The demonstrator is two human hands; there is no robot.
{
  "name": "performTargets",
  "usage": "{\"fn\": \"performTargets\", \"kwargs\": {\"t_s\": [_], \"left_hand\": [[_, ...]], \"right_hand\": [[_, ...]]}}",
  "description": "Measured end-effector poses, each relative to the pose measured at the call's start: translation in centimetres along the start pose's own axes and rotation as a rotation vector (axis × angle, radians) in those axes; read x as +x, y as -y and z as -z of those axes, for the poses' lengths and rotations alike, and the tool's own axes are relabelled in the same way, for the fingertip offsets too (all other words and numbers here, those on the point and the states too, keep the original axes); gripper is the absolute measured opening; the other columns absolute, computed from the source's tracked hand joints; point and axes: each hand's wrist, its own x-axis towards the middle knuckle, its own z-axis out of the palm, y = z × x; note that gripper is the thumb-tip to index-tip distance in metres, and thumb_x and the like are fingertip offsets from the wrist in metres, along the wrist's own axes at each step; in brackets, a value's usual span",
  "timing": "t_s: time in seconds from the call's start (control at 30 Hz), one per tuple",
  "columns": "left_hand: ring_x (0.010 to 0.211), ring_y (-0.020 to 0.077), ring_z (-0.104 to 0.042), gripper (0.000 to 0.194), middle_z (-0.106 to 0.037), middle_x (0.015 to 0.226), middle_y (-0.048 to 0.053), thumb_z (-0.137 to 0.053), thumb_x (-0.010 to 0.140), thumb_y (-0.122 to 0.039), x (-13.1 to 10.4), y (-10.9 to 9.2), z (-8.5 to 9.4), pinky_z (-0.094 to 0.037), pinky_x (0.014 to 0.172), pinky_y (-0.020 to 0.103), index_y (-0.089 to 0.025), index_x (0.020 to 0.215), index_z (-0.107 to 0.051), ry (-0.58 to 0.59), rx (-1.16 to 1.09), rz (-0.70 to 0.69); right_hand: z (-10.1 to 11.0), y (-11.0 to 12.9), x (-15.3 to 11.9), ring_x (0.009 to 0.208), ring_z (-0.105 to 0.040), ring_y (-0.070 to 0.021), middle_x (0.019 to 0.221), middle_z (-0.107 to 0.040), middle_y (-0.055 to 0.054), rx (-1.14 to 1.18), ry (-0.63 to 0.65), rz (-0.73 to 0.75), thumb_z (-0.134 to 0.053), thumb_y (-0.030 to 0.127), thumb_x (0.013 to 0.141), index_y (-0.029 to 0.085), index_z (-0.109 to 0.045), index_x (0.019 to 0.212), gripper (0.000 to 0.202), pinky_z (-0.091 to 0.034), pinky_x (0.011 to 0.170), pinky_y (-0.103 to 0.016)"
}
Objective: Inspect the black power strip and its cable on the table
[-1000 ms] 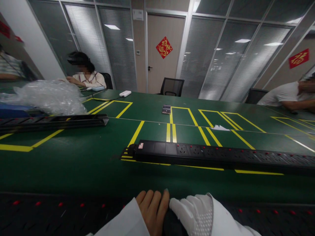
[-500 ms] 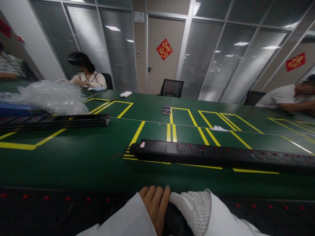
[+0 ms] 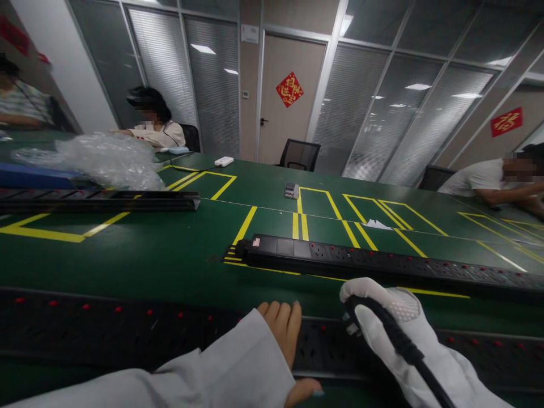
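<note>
Office-type workroom: glass partitions (image 3: pixel 369 102) with blinds, mesh chair (image 3: pixel 300 155), green worktable (image 3: pixel 170 252) marked in yellow tape (image 3: pixel 245 225).

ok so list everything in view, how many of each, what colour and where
near strip: 1, black with red dots, under left hand
far strip: 1, black, mid table
plug: 1, black, in right grip
cable: 1, black, trailing from plug
table: 1, green, across view
tape: many lines, yellow, on table
bar: 1, black, left
wrap: 1 heap, clear, left
box: 1, white, table's back
scrap: 1, white, beyond far strip
chairs: several, black, around table
people: 3, light tops, two left, one right
door: 1, beige, back wall
left hand: 1, bare, on near strip
right hand: 1, white glove, holding plug
</note>
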Motion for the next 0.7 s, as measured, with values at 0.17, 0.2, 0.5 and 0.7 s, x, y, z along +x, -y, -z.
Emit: {"fn": "performTargets", "kwargs": {"t_s": [0.17, 0.2, 0.5, 0.7], "left_hand": [[0.084, 0.0273, -0.052, 0.085, -0.058, 0.103, 0.014, -0.058, 0.071, -0.062, 0.2, -0.1, 1.1, -0.043, 0.077, 0.044, -0.002, 0.130, -0.044, 0.128, -0.026, 0.011], [0.085, 0.0275, -0.052, 0.087, -0.057, 0.104, 0.015, -0.061, 0.070, -0.061, 0.2, -0.1, 1.2, -0.043, 0.078, 0.045, -0.002, 0.131, -0.042, 0.145, -0.022, 0.008], [0.089, 0.0272, -0.052, 0.088, -0.057, 0.109, 0.015, -0.069, 0.064, -0.057, 0.3, -0.2, 1.1, -0.042, 0.083, 0.043, -0.005, 0.130, -0.043, 0.165, -0.045, 0.040], [0.092, 0.0290, -0.052, 0.090, -0.058, 0.110, 0.015, -0.071, 0.061, -0.058, 0.3, -0.4, 0.9, -0.041, 0.085, 0.044, -0.005, 0.129, -0.045, 0.140, -0.052, 0.059]], "right_hand": [[1.7, 1.3, 0.1, 0.044, -0.054, -0.0091, 0.054, -0.056, 0.004, -0.054, -0.023, -0.179, -0.037, 0.032, 0.088, 0.022, -0.056, 0.080, 0.024, -0.040, 0.045, -0.022], [2.0, 1.4, 0.2, 0.043, -0.054, -0.0083, 0.053, -0.055, 0.006, -0.093, -0.054, -0.155, -0.038, 0.030, 0.087, 0.022, -0.056, 0.082, 0.021, -0.040, 0.045, -0.021], [-1.1, -0.6, -2.3, 0.051, -0.059, -0.0139, 0.063, -0.062, 0.001, -0.600, 0.102, 0.216, -0.045, 0.029, 0.083, 0.021, -0.057, 0.088, 0.015, -0.041, 0.047, -0.025], [-3.0, -1.6, -3.6, 0.052, -0.058, -0.0131, 0.064, -0.060, 0.002, -0.631, 0.141, 0.196, -0.044, 0.033, 0.086, 0.021, -0.054, 0.094, 0.018, -0.038, 0.048, -0.026]]}}
